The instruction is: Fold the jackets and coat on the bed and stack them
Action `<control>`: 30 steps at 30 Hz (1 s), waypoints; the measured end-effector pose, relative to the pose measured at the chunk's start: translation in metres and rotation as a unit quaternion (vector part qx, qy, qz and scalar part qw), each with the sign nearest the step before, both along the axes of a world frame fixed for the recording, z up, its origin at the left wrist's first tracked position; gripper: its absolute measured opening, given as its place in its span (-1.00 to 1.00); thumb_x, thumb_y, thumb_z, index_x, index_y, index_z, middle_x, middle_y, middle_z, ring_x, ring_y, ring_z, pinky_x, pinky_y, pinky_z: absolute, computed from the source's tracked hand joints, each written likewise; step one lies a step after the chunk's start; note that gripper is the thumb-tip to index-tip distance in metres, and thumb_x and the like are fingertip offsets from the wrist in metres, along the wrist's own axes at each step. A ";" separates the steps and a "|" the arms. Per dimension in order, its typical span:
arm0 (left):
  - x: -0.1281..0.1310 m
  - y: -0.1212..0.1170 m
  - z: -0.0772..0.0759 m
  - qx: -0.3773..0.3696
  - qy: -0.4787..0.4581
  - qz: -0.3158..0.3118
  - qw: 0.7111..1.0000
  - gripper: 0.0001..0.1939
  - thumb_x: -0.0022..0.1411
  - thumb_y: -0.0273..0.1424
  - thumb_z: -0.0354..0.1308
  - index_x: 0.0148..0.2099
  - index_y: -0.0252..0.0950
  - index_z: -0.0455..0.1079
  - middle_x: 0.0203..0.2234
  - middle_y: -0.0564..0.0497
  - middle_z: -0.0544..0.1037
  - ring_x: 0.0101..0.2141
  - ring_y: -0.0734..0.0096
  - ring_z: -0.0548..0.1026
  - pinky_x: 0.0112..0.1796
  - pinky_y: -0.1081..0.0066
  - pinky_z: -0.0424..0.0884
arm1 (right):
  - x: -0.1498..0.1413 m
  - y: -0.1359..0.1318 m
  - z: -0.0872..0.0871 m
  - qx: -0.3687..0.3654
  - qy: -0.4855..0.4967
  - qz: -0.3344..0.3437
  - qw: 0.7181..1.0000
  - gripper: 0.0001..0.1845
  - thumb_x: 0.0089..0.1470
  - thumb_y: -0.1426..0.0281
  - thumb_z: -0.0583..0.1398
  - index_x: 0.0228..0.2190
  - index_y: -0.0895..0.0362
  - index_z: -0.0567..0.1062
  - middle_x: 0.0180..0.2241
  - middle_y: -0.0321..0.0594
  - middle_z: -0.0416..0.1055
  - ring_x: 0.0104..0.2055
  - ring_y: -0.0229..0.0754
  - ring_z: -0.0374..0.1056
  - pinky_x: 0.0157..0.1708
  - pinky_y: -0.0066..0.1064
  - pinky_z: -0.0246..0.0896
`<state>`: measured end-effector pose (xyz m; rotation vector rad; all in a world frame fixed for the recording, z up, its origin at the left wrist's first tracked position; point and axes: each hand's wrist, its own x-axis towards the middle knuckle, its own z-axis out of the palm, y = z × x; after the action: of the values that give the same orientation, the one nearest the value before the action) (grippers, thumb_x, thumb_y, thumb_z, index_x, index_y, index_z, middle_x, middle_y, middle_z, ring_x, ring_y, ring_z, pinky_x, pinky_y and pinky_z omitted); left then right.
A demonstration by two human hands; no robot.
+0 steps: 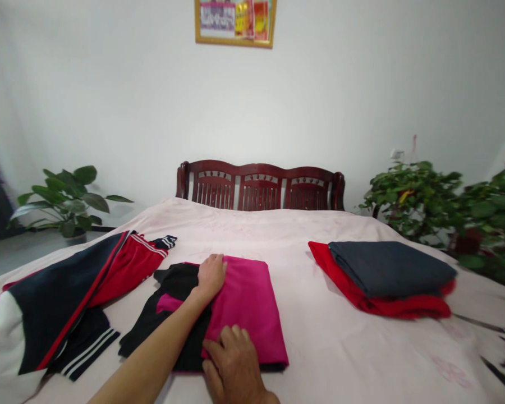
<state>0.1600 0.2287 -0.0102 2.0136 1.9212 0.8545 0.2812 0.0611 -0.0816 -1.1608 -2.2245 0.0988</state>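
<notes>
A magenta garment (248,303) lies folded on a black garment (168,320) in the middle of the bed. My left hand (210,278) rests on the far edge of this pile, and its fingers lie on the magenta cloth. My right hand (231,365) presses on the near part of the magenta cloth, with its fingers spread. Neither hand visibly grips anything. To the left lies a spread navy and red track jacket (67,286) with white stripes. A folded dark grey garment (389,268) sits on red cloth (404,307) to the right.
All the clothes lie on a pale pink bedspread (320,353). A dark red wooden headboard (261,188) stands at the far end. Leafy potted plants (67,202) (416,202) flank the bed, and a framed picture (235,22) hangs on the white wall.
</notes>
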 end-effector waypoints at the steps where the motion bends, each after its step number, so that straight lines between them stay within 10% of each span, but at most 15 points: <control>1: 0.004 -0.005 -0.002 0.014 -0.005 -0.026 1.000 -0.57 0.38 -0.24 -0.07 0.23 -0.23 0.29 0.26 -0.23 0.31 0.28 0.10 0.22 0.27 0.15 0.04 | -0.001 -0.001 0.001 0.001 0.007 0.009 1.000 -0.63 0.12 0.22 0.21 -0.01 -0.07 0.47 -0.12 -0.19 0.42 -0.07 -0.01 0.24 0.02 -0.08 0.12; 11: -0.001 -0.049 -0.055 0.017 -0.051 -0.121 0.991 -0.49 0.22 -0.11 0.13 0.18 -0.12 0.40 0.30 -0.12 0.30 0.37 0.02 0.02 0.33 0.01 -0.21 | 0.020 -0.003 -0.008 0.096 -0.023 0.155 0.983 -0.76 0.21 0.28 0.08 -0.27 0.04 0.54 -0.26 -0.24 0.57 -0.23 -0.17 0.43 -0.08 -0.33 0.26; 15: -0.008 -0.081 -0.067 0.022 -0.039 -0.114 0.992 -0.45 0.23 -0.12 0.09 0.24 -0.13 0.36 0.34 -0.13 0.22 0.37 -0.04 0.00 0.32 -0.04 -0.21 | 0.085 0.004 -0.003 0.100 0.027 -0.063 0.993 -0.64 0.28 0.37 -0.03 -0.13 0.02 0.55 -0.15 -0.14 0.57 -0.09 -0.13 0.45 -0.01 -0.29 0.28; 19: -0.011 -0.100 -0.068 0.019 -0.032 -0.109 0.993 -0.43 0.25 -0.15 0.06 0.27 -0.18 0.34 0.36 -0.15 0.17 0.36 -0.11 0.02 0.31 -0.07 -0.14 | 0.136 0.015 -0.006 -0.008 -0.061 -0.345 0.937 -0.52 0.23 0.42 -0.06 0.05 0.20 0.50 0.12 0.11 0.41 0.19 0.12 0.29 0.16 -0.03 0.16; 30: -0.012 -0.100 -0.061 0.021 -0.028 -0.112 0.993 -0.45 0.26 -0.17 0.09 0.26 -0.19 0.34 0.34 -0.17 0.20 0.35 -0.12 0.05 0.30 -0.07 -0.10 | 0.128 0.007 0.010 -0.116 -0.164 -0.249 0.947 -0.31 0.09 0.59 -0.04 0.25 0.11 0.32 0.32 -0.11 0.16 0.36 -0.03 0.05 0.33 -0.11 -0.11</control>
<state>0.1480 0.1288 -0.0711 2.1542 1.6212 0.8901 0.4093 0.0684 -0.0715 -1.9593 -2.1546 -0.0482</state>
